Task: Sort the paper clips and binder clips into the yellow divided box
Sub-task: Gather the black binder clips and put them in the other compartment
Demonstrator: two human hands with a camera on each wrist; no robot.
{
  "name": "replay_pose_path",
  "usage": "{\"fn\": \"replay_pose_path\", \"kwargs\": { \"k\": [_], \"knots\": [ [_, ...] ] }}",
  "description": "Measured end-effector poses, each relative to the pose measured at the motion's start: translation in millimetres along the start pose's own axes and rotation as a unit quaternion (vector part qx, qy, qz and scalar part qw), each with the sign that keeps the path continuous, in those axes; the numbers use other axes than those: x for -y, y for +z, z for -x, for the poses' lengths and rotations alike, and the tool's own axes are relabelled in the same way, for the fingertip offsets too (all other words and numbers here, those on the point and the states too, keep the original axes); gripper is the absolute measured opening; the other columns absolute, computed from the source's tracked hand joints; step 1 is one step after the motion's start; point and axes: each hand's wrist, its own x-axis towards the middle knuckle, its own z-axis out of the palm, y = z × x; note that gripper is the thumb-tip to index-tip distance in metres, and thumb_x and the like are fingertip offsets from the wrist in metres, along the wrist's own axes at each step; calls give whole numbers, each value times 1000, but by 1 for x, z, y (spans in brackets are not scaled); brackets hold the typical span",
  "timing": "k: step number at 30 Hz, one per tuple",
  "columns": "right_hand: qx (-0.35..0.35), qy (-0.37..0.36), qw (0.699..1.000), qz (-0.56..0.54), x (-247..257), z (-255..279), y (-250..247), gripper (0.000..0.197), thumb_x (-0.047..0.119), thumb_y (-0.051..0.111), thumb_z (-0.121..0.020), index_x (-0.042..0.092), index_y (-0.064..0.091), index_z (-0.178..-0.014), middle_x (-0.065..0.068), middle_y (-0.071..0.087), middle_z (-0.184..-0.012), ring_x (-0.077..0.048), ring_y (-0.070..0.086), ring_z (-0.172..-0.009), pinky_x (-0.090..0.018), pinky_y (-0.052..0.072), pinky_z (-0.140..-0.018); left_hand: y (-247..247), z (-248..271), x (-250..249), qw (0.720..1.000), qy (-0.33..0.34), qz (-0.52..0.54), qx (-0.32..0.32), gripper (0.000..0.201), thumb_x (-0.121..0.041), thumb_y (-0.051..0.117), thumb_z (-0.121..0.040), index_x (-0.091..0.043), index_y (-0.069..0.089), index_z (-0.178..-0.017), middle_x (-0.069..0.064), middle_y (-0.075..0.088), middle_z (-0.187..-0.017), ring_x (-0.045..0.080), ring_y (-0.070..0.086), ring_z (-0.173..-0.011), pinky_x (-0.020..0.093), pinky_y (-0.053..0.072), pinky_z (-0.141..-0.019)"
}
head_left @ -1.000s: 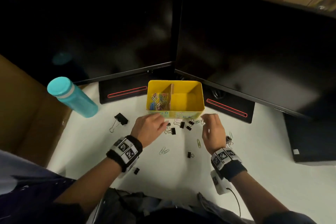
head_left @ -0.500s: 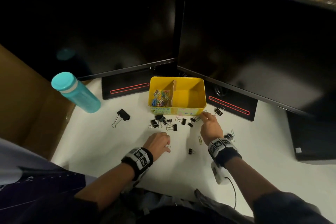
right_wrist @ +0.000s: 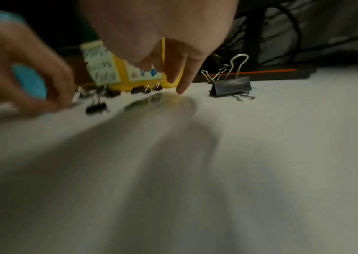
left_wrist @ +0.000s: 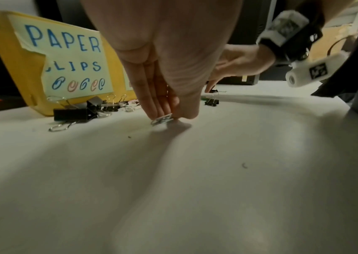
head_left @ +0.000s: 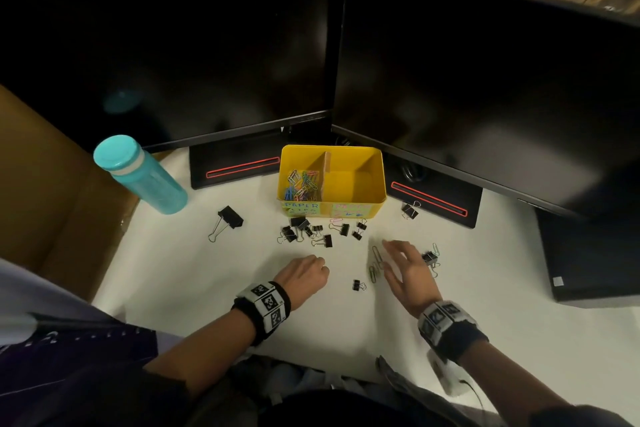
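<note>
The yellow divided box (head_left: 377,184) stands under the two monitors. Its left compartment holds colourful paper clips (head_left: 303,184); its right compartment shows only bare yellow floor. Several small black binder clips (head_left: 310,230) lie in front of it. My left hand (head_left: 322,265) is curled on the table and, in the left wrist view, pinches a silvery paper clip (left_wrist: 161,120) between thumb and fingers (left_wrist: 151,103). My right hand (head_left: 389,255) holds nothing, fingers spread beside loose paper clips (head_left: 375,258), one fingertip (right_wrist: 181,90) pointing down at the table. Another binder clip (head_left: 429,256) lies just right of it.
A large binder clip (head_left: 229,218) lies left of the box, another (head_left: 410,210) at its right, and a small one (head_left: 358,285) between my hands. A teal bottle (head_left: 145,180) stands at the left. A black case (head_left: 588,253) sits at the right.
My left hand came back from the box front and settled on a paper clip nearer me. My right hand reached to the box front, then drew back with its fingers spread.
</note>
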Motion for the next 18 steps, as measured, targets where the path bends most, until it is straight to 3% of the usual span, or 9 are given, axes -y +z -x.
{"fn": "replay_pose_path", "kwargs": {
  "k": [2, 4, 6, 8, 10, 12, 14, 16, 18],
  "knots": [
    [-6, 93, 995, -30, 6, -7, 4, 62, 46, 66, -79, 6, 53, -125, -12, 54, -112, -26, 48, -103, -39, 46, -88, -2, -1, -1, 1000, -5, -12, 12, 16, 9, 61, -77, -1, 57, -89, 16, 61, -91, 29, 59, -81, 37, 50, -62],
    [-10, 152, 986, -70, 12, -12, 10, 68, 42, 81, -64, 9, 59, -118, -8, 53, -105, -23, 47, -97, -34, 44, -84, -7, -3, -1, 1000, -6, 13, 1, 14, 8, 54, -82, 2, 55, -94, 19, 60, -98, 31, 57, -88, 39, 47, -69],
    [-33, 175, 978, -112, 14, -12, 16, 58, 33, 86, -60, 13, 66, -110, -3, 54, -97, -20, 51, -91, -29, 44, -78, -15, -3, 1, 997, -36, 68, -22, 12, 4, 48, -85, 2, 56, -94, 18, 60, -100, 31, 56, -90, 36, 42, -69],
    [-61, 188, 967, -162, 12, -12, 19, 38, 25, 85, -63, 17, 72, -98, 2, 55, -87, -18, 57, -82, -24, 47, -73, -24, -1, 5, 984, -68, 137, -91, 12, -2, 46, -89, 0, 57, -92, 15, 61, -97, 25, 57, -87, 31, 44, -72],
    [-74, 193, 964, -170, 9, -10, 21, 22, 21, 82, -67, 19, 75, -89, 5, 58, -82, -15, 60, -72, -19, 48, -64, -37, -2, 15, 957, -88, 204, -189, 10, -7, 51, -90, -4, 60, -88, 10, 63, -92, 19, 57, -80, 31, 52, -78],
    [-86, 179, 970, -144, 9, -9, 24, 13, 19, 80, -70, 19, 76, -82, 3, 62, -80, -14, 60, -65, -16, 44, -57, -53, -7, 32, 917, -110, 246, -295, 6, -8, 59, -86, -6, 61, -81, 8, 64, -85, 16, 56, -73, 34, 55, -74],
    [-96, 158, 975, -127, 11, -9, 28, 7, 12, 78, -72, 14, 74, -77, -1, 63, -78, -17, 60, -64, -21, 44, -57, -70, -13, 52, 874, -139, 276, -376, 4, -7, 63, -83, -8, 62, -79, 8, 64, -83, 16, 59, -72, 30, 56, -70],
    [-95, 144, 980, -98, 14, -8, 32, 5, 7, 75, -75, 9, 70, -77, -6, 64, -77, -23, 59, -66, -24, 41, -61, -83, -20, 70, 842, -156, 298, -423, 3, -5, 65, -81, -7, 63, -79, 9, 65, -82, 18, 61, -70, 29, 55, -66],
    [-88, 137, 985, -62, 17, -7, 37, 5, 5, 70, -78, 6, 66, -79, -10, 64, -77, -28, 58, -70, -28, 42, -61, -89, -26, 83, 830, -158, 305, -440, 4, -3, 65, -79, -7, 64, -78, 9, 65, -81, 19, 61, -68, 31, 56, -63]
  ]
}}
